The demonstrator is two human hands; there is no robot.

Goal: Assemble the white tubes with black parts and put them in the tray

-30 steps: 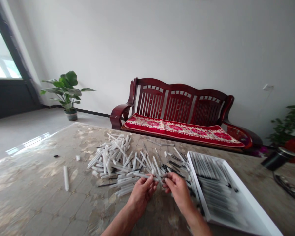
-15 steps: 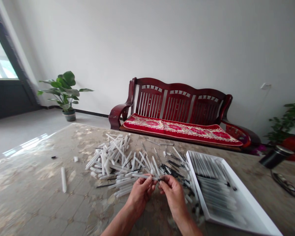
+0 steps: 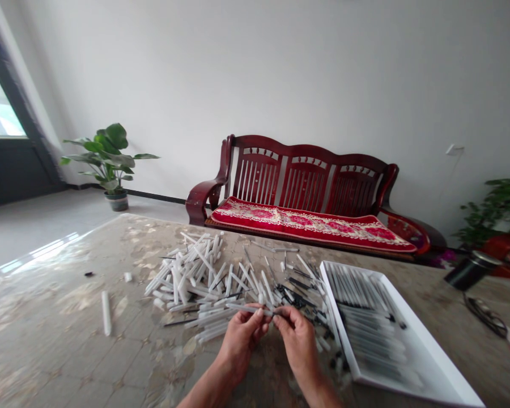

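One dark door stands at the far left, and next to it a plant in a pot on the floor. On the patterned table lie a black bit, then a lone tube and, behind it, a white bit. Further right is a heap of whitish tubes, jumbled at many angles. In front of its right part, the left hand grips a tube between thumb and fingers; the tube points left over the heap. The right hand pinches a dark tip at the tube's right end; whether the tip is joined to it, I cannot tell. Behind the table is a red bench with a flowered mat. Black pieces lie scattered beyond the right hand, up to a white tray holding rows of tubes. Past the tray are a black cup, tilted in view, and a leafy bush.
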